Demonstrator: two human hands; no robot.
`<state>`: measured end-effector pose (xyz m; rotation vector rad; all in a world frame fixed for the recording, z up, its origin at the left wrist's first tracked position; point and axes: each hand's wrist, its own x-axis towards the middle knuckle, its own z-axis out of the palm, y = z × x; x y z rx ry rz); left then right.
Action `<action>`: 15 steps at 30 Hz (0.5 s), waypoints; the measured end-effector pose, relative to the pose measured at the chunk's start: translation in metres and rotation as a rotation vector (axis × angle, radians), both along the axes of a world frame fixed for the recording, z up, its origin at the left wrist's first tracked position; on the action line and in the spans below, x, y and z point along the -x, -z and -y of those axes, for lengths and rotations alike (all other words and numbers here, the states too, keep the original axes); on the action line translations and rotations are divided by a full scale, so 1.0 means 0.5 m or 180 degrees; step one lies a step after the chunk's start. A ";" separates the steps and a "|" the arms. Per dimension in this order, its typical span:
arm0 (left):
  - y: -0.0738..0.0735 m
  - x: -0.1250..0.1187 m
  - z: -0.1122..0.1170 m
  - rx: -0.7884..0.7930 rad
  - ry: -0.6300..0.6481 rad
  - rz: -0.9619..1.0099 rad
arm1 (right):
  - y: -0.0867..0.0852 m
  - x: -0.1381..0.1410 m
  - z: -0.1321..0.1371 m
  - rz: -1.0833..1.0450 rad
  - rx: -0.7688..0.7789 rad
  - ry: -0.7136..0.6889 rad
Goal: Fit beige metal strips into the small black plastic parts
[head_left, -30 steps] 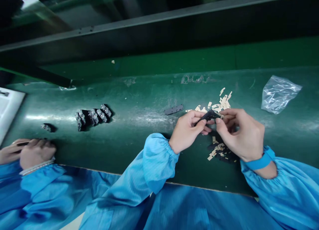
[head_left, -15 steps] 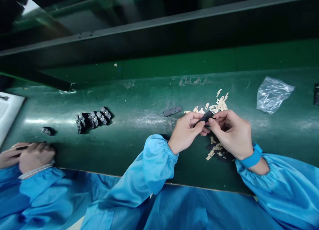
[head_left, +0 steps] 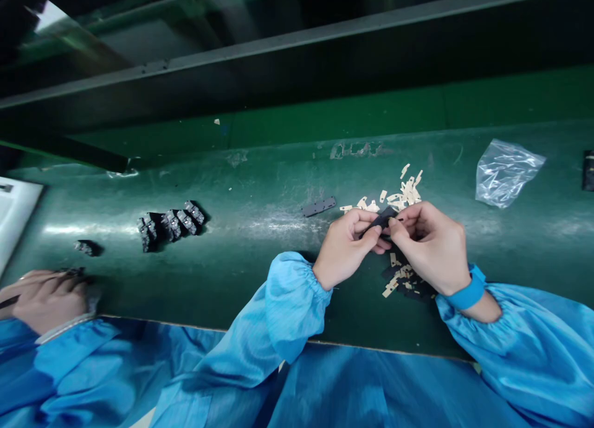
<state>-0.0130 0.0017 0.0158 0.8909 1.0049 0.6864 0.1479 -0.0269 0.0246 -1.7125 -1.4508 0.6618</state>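
My left hand (head_left: pixel 346 241) and my right hand (head_left: pixel 430 241) meet over a green bench top (head_left: pixel 260 261). Both pinch a small black part (head_left: pixel 381 220) between fingers and thumbs, and my fingers hide much of it. Just beyond my hands lies a scatter of small beige tabs (head_left: pixel 401 196). Below my right hand, a second heap (head_left: pixel 404 281) mixes beige tabs with black pieces. A dark grey perforated strip (head_left: pixel 318 206) lies a little beyond my left hand, not touching it.
A row of black components (head_left: pixel 171 225) and one separate piece (head_left: pixel 86 248) lie left of my hands. A co-worker's hands (head_left: pixel 49 299) in blue sleeves work at the left. A clear plastic bag (head_left: pixel 509 173) lies at the right, below a dark metal rail (head_left: pixel 297 47).
My right hand has moved left toward my left hand, closer around the black part. The co-worker's hands have shifted down and left. The view has drifted slightly.
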 end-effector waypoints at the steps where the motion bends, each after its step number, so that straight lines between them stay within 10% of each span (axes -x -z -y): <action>1: -0.001 -0.001 0.001 -0.0015 -0.0007 -0.0052 | -0.001 0.001 0.000 0.0018 -0.0006 0.0009; 15: 0.003 -0.004 0.008 -0.0429 -0.0040 -0.0490 | 0.004 0.000 0.010 0.0147 -0.0251 -0.0131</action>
